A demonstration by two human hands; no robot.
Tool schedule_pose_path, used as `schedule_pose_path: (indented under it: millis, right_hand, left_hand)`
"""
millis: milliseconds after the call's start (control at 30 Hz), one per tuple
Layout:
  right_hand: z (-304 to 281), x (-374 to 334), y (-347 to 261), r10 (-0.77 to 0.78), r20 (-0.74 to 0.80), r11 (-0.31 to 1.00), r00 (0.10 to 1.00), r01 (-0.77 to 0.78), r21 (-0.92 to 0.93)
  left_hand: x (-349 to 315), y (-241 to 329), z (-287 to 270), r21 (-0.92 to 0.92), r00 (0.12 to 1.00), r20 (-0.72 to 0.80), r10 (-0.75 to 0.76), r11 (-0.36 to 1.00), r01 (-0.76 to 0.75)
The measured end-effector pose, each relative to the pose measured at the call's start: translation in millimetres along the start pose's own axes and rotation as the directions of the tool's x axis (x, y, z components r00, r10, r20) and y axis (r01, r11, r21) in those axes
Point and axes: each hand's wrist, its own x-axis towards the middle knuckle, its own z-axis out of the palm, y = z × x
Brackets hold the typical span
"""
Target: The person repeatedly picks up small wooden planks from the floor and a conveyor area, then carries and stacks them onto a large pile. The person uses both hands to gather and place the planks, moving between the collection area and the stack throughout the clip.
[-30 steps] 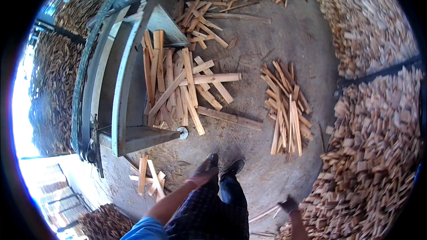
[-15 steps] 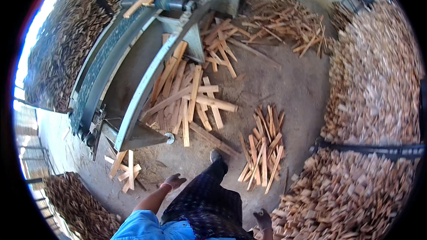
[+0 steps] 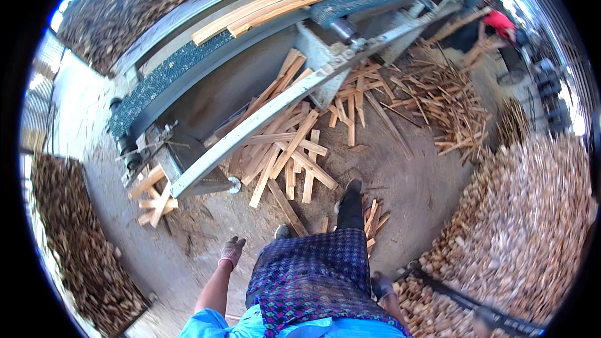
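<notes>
My left hand [image 3: 233, 251], in a pale pinkish glove, hangs in the air over the concrete floor with its fingers stretched out and nothing in them. On the other side, my right hand [image 3: 382, 286], in a darker glove, hangs beside my patterned wrap [image 3: 313, 269], partly in its shadow; its fingers look loosely apart and hold nothing I can see. Ahead, two long wooden planks [image 3: 282, 12] lie side by side on the dark speckled belt of a conveyor [image 3: 169, 81]. Loose wooden slats [image 3: 294, 156] are heaped below its metal frame, beyond my feet.
The conveyor's pale metal rail [image 3: 263, 122] slants across in front. Cut wood blocks are stacked in a large pile [image 3: 526, 213] at right and another [image 3: 81, 244] at left. Thin offcuts [image 3: 444, 100] litter the far floor, where a person in red [image 3: 499, 24] bends. Slats [image 3: 374, 220] lie by my foot.
I have stepped forward and my view has swung rightward. Two planks now show on the belt, and the person in red has come into view. Both hands stay low at my sides.
</notes>
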Motion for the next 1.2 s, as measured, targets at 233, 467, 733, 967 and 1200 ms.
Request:
schedule_pose_path:
  millis: [233, 467, 733, 967, 1200]
  right_hand:
    - [-251.9, 182.3, -151.2, -0.195, 0.127, 0.705, 0.973, 0.229, -0.671]
    - [-366.6, 303.5, -376.6, -0.443, 0.383, 0.375, 0.811, 0.556, -0.742]
    - [-355.0, 297.9, -478.3, -0.317, 0.634, -0.020, 0.706, 0.663, -0.748]
    - [-292.3, 273.9, -513.7, -0.294, 0.725, -0.176, 0.623, 0.710, -0.682]
    - [-150.9, 395.6, -547.2, -0.320, 0.720, -0.366, 0.615, 0.621, -0.693]
  left_hand:
    - [-27.9, -107.3, 129.2, -0.572, 0.893, -0.231, -0.386, 0.796, 0.196]
    - [-180.5, 42.3, 320.0, -0.859, 0.676, -0.191, -0.712, 0.455, 0.236]
    - [-177.3, 112.7, 463.6, -0.915, 0.632, -0.229, -0.740, 0.385, 0.119]
    - [-132.8, 211.5, 452.2, -0.948, 0.723, -0.257, -0.641, 0.313, -0.059]
    - [11.2, 203.9, 480.6, -0.887, 0.883, -0.137, -0.449, 0.452, 0.092]
